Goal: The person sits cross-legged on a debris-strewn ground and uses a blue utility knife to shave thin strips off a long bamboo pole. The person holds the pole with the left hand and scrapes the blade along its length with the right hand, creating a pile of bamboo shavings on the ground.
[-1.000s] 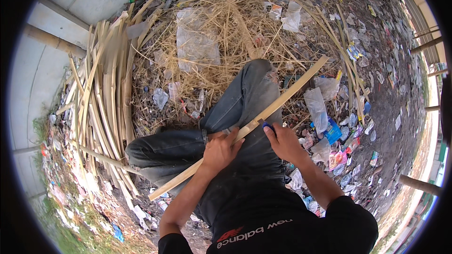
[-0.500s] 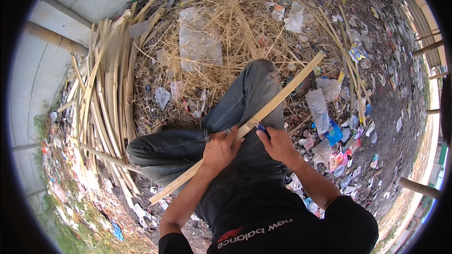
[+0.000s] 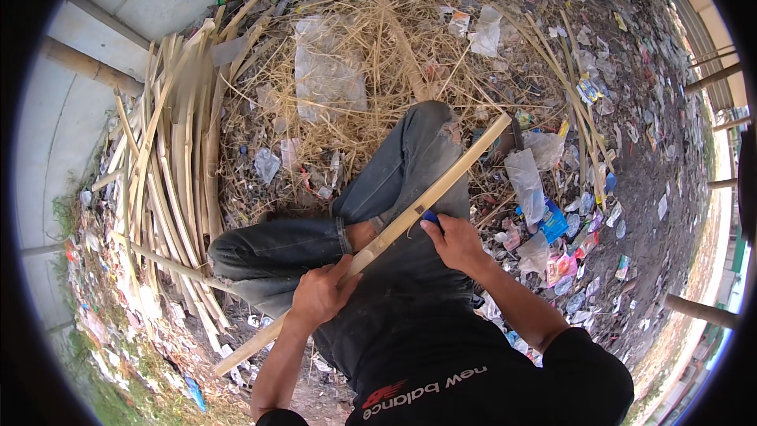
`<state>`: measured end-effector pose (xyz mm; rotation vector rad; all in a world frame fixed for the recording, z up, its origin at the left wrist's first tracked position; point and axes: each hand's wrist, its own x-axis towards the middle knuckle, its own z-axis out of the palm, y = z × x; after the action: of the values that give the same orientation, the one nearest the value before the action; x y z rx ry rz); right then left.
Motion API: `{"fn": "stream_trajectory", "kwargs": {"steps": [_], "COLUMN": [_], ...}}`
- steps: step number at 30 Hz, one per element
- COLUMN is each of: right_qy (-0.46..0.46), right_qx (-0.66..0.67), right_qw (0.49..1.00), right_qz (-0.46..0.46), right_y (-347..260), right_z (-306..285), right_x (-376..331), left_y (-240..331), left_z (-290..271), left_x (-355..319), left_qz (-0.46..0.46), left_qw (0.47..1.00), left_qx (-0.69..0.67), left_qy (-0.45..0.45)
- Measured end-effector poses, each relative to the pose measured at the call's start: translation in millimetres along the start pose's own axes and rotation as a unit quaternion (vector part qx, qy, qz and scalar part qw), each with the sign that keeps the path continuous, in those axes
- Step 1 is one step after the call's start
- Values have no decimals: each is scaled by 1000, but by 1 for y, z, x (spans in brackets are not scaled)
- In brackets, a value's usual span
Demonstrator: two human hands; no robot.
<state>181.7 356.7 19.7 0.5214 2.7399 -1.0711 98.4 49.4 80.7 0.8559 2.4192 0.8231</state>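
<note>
A long, pale, split bamboo strip [image 3: 445,180] lies slantwise across my lap, running from lower left to upper right. My left hand [image 3: 322,297] is wrapped round its lower part. Close to the strip's middle, my right hand [image 3: 461,246] grips a small blue-handled knife [image 3: 428,218]. The knife's front end meets the strip, where a dark patch shows; the blade's edge is too small to make out. A thin curl of shaving hangs beside it. Under the strip are my bent legs in worn dark jeans [image 3: 386,177].
A heap of bamboo strips [image 3: 185,142] leans by the wall on the left. Ahead lie straw-like shavings [image 3: 394,55] with a clear plastic sheet [image 3: 325,63]. Several thin strips [image 3: 582,106] rest at the right amid scattered plastic litter [image 3: 554,222].
The bamboo strip has slid toward the lower left, and my left hand has moved down and left with it. My right hand with the knife has stayed nearly in place.
</note>
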Motion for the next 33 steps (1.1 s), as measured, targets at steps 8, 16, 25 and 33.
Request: {"fn": "stream_trajectory", "kwargs": {"steps": [8, 16, 25, 33], "right_qy": [-20, 281, 320, 155], "right_qx": [123, -75, 9, 10], "right_qw": [992, 944, 937, 986], "right_qz": [34, 158, 143, 65], "right_y": [-13, 224, 152, 51], "right_z": [-27, -121, -157, -75], "right_x": [7, 48, 61, 18], "left_y": [-13, -54, -47, -5], "left_z": [-78, -118, -48, 6], "left_x": [-111, -180, -103, 16], "left_qz": [-113, -222, -125, -42], "left_qw": [992, 972, 991, 999], "left_qx": [-46, -67, -41, 25], "left_qy": [-40, -33, -34, -23]}}
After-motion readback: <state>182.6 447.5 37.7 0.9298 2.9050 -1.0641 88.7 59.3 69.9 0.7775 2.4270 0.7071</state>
